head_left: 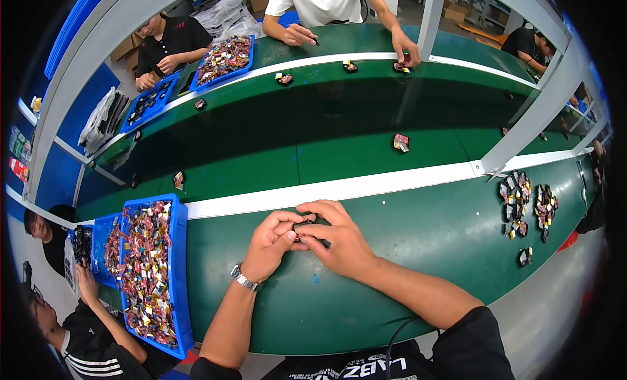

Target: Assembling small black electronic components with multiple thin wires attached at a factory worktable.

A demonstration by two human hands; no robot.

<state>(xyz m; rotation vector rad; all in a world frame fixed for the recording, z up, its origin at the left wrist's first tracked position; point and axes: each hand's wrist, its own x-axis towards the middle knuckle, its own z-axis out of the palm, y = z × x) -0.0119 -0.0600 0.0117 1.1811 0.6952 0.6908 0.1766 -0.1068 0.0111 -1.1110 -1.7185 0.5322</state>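
We pinch a small dark part between our left hand and right hand over the green worktop, with the blue plastic tray at nine o'clock.

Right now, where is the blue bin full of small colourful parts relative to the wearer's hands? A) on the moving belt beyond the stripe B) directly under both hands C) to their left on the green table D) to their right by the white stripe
C: the blue bin sits on the green table left of the left hand and right hand, which pinch a small dark part.
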